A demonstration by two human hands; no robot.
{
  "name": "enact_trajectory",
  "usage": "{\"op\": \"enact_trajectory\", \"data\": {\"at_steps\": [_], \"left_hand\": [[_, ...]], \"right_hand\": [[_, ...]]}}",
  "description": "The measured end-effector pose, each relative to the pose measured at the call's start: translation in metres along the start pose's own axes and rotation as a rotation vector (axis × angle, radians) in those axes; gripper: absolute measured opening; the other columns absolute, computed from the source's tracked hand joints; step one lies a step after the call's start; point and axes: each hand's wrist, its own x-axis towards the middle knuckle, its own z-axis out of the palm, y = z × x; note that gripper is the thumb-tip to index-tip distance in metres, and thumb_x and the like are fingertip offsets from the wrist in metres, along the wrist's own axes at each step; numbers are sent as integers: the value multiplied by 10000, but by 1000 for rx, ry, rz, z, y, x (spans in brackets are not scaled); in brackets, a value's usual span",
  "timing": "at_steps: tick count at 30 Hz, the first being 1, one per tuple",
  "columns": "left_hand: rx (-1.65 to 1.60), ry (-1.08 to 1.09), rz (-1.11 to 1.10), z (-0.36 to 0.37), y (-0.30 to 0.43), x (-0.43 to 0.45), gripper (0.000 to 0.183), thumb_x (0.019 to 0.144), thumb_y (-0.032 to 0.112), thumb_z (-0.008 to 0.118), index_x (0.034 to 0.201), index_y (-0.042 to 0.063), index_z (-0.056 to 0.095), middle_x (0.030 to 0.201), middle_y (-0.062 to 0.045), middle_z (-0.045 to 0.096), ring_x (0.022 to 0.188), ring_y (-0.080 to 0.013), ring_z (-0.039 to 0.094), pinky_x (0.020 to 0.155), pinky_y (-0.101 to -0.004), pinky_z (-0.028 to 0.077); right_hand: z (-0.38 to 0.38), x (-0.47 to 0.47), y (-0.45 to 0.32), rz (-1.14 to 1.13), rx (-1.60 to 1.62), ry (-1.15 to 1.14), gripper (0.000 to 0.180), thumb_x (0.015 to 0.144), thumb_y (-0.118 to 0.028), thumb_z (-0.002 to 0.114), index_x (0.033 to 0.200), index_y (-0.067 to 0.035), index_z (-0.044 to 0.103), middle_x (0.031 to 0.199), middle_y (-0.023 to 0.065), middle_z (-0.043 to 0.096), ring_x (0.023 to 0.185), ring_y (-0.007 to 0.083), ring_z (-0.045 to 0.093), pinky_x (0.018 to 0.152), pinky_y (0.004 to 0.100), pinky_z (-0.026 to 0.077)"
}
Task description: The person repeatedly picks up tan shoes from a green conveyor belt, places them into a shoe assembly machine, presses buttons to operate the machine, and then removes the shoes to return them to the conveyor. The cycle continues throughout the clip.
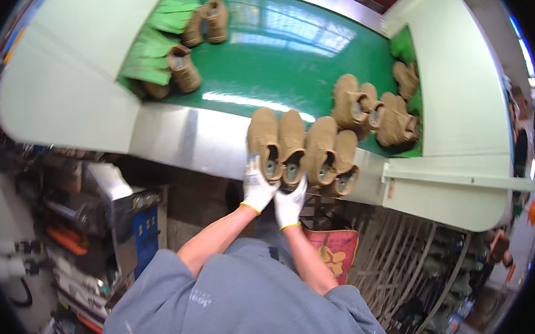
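Observation:
My left hand (257, 188), in a white glove with a yellow cuff, grips the heel of a tan suede shoe (262, 128). Its fingers lie along the shoe's outer side. Right beside it, my right hand (291, 205), gloved alike, holds the heel of a second tan shoe (291, 128). Both shoes point away from me, their heels over the metal edge (191, 137) of a green conveyor belt (270, 69). Close on the right stand two more tan shoes, a larger-looking one (320, 140) and its neighbour (346, 147). My palms are partly hidden.
Further tan shoes (348, 96) stand at the belt's right end. Others (185, 72) are at the left, by green strip curtains (148, 59). Pale housing panels (462, 97) flank the belt. Below are a machine with a blue panel (146, 236), a red cloth (334, 251) and a slatted rack (385, 256).

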Motion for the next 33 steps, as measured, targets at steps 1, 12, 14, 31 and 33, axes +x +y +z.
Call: {"op": "enact_trajectory", "data": {"at_steps": [1,12,14,31,33], "left_hand": [[-95,42,-4,1,-10,1,943,851,349,919,1595,-93,544,1558,-363,624,1478,-512,598,1265,-538,485],[-10,-17,-216,-123,-19,33,545,829,430,920,1111,-28,829,1068,-292,838,1033,-452,823,911,-526,649],[-228,92,-372,-150,-19,10,570,802,448,978,1052,-48,849,994,-270,848,949,-365,848,836,-481,647],[-1021,1773,-146,-347,-52,-645,358,1051,176,778,1378,34,738,1080,-25,788,864,-134,745,782,-297,597],[-978,1955,-161,-410,-10,-647,308,1084,151,747,1372,41,744,1078,-26,784,844,-122,727,749,-279,579]], "right_hand": [[-1,14,-11,55,123,-89,1066,880,-214,959,1721,95,381,1717,311,487,1625,418,468,1390,496,324],[46,50,-26,-35,71,59,1000,814,-155,1001,1681,19,534,1636,224,670,1482,367,663,1266,497,498],[51,52,-21,7,27,81,964,838,-155,977,1681,16,542,1619,248,677,1475,390,670,1255,503,517],[-73,76,-47,286,475,-357,506,1044,-291,819,1311,139,799,1293,241,822,1095,366,796,982,508,659],[-89,69,-42,520,695,-588,518,1082,-282,760,1464,67,739,1462,241,751,1317,331,727,1119,527,608]]}}
